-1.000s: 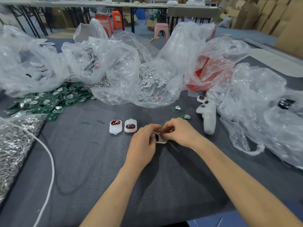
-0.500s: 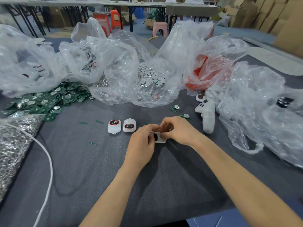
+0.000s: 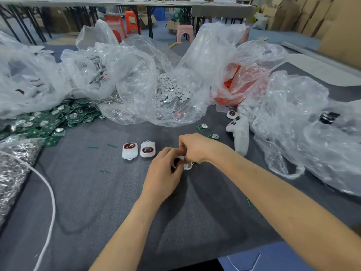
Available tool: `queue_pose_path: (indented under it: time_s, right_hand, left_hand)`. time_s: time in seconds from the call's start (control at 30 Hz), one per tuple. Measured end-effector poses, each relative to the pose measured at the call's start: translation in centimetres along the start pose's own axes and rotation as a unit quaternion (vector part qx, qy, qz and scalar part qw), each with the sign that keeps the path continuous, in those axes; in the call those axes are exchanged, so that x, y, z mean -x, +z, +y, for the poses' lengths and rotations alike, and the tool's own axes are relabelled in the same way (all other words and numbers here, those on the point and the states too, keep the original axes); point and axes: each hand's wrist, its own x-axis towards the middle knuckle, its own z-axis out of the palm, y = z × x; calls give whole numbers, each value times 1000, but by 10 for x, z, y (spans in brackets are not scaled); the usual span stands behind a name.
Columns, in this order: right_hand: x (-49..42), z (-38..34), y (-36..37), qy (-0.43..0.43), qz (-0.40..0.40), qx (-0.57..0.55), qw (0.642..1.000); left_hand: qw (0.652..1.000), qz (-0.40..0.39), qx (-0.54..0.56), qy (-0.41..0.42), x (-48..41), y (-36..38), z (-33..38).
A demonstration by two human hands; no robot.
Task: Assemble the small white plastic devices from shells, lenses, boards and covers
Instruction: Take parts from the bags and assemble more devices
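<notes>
The white device being put together sits low over the dark grey table mat, just right of the middle of the view, and only its white lower corner and a dark patch on its face show between the fingers. The left hand comes in from six o'clock with the forearm running straight up the frame. Its back faces the camera, and its fingers and thumb curl in to pinch the device's left end. The right hand reaches in from four o'clock along a long bare forearm, with the wrist bent and the knuckles up. Its fingers curl down over the top of the device, closed on it from above. The two hands touch each other over the piece.

At ten o'clock from the device, near it, two finished devices with red-rimmed dark windows lie side by side on the mat. At one o'clock lie two loose green boards, and past them at two o'clock a white game-controller-shaped object lies beside another small device. Farther out at ten o'clock spreads a heap of green circuit boards. At twelve o'clock an open clear bag holds small white discs, with a bag of red parts at one o'clock. At nine o'clock lies a bag of metal rings, crossed by a white cable.
</notes>
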Motion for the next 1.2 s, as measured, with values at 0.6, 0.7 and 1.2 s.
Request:
queue_pose_path:
  time_s: [0.6, 0.7, 1.2]
  right_hand:
    - [5, 24, -1, -6, -92, -341, 936]
    - [4, 20, 3, -2, -66, -296, 953]
    - [4, 0, -13, -1, -38, 36, 999]
  left_hand:
    - [997, 46, 55, -6, 3, -3, 1]
    - [998, 43, 47, 6, 3, -1, 0]
    - [999, 20, 23, -26, 2, 1, -2]
